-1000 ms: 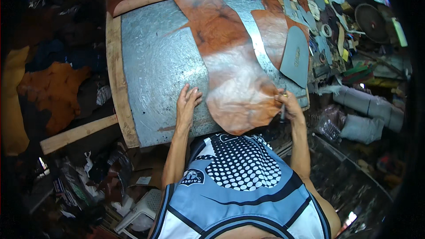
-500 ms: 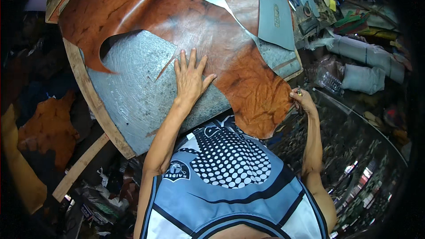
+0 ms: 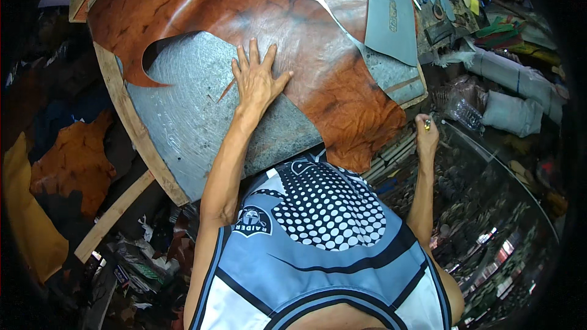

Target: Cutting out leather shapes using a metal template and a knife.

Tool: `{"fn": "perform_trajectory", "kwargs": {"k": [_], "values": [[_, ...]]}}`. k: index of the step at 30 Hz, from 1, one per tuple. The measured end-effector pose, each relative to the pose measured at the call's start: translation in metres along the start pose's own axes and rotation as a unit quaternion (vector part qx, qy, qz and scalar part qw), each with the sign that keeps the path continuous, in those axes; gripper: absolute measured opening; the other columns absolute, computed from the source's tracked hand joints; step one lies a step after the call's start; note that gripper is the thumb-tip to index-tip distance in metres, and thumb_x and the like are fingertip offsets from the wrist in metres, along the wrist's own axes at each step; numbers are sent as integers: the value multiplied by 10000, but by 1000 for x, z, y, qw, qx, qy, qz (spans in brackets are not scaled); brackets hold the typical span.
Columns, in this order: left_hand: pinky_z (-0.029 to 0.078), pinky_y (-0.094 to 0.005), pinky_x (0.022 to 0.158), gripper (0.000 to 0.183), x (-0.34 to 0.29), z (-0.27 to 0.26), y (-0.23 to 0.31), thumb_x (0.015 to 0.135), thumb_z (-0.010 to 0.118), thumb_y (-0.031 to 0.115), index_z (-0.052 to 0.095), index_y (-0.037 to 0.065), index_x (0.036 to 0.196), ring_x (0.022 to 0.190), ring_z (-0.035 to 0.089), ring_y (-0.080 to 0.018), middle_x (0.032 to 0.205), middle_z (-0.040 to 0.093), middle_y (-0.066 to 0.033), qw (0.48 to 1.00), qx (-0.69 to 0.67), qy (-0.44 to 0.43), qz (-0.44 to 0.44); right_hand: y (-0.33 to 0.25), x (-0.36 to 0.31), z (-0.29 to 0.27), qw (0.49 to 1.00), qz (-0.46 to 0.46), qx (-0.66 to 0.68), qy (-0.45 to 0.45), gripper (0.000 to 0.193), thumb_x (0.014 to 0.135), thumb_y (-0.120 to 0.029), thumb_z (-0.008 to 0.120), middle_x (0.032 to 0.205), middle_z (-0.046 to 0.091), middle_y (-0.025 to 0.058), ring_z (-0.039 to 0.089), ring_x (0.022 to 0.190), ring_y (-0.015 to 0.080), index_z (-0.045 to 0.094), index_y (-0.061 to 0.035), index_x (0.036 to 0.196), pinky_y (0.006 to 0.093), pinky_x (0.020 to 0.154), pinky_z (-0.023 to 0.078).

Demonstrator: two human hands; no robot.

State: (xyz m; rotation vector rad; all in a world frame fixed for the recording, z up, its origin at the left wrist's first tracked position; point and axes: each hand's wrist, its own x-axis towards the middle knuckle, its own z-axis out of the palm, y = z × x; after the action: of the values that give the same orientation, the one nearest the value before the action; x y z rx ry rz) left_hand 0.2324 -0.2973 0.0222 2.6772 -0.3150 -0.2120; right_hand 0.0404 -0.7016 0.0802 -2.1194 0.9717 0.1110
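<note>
A large sheet of brown mottled leather (image 3: 293,30) lies across a metal-topped board (image 3: 183,110), with a curved cut-out on its left side. My left hand (image 3: 260,82) rests flat with fingers spread, its fingertips on the leather's inner edge. The near end of the leather droops over the board's edge by my body. Apart from the leather, off its right side, my right hand (image 3: 427,137) is closed around a small tool with a yellow and metallic end (image 3: 427,124); its kind is unclear. A grey sole-shaped template (image 3: 390,18) lies on the leather at the upper right.
Wooden strips (image 3: 131,125) edge the board on the left. Clear-wrapped bundles (image 3: 513,112) and scattered tools lie at the right. A brown leather scrap (image 3: 73,162) and a tan piece (image 3: 27,214) are at the far left. A large netted, shiny heap (image 3: 483,220) fills the lower right.
My right hand has let go of the leather's near right corner and moved away from it. That end has sunk and crumpled. My left hand stays flat; the whole view has shifted slightly.
</note>
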Motion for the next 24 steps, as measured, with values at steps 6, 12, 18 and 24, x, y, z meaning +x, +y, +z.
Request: {"fn": "perform_trajectory", "kwargs": {"k": [6,12,18,24], "values": [[220,-568,1129,530,-19,-18,-15,881,630,295,520,128,1372,1378,276,-493,1467,365,-278,997,-11,75,8,-99,-35,60,982,-153,-67,-83,270,926,-277,655,817,686,105,639,662,178,651,-36,1047,313,599,509],[271,-548,1115,514,-50,-16,-45,925,584,246,484,6,1369,1338,343,-494,1422,412,-302,992,-25,97,-79,-110,-11,110,936,-296,-192,6,392,900,-218,635,1237,577,191,605,1053,406,564,-46,1246,448,875,513],[304,-428,1134,645,-16,-34,-76,983,548,293,297,-60,1461,1394,340,-381,1483,348,-285,808,-534,157,-192,-107,6,114,934,-270,-235,14,370,896,-231,648,1150,601,220,611,980,419,579,-41,1206,469,792,511],[316,-459,1131,940,20,-66,-146,909,659,435,106,-21,1517,1402,309,-407,1542,209,-288,544,-769,214,-261,-94,5,60,954,-210,-71,-203,271,891,-233,677,750,583,91,517,703,166,581,17,933,331,661,448]]}}
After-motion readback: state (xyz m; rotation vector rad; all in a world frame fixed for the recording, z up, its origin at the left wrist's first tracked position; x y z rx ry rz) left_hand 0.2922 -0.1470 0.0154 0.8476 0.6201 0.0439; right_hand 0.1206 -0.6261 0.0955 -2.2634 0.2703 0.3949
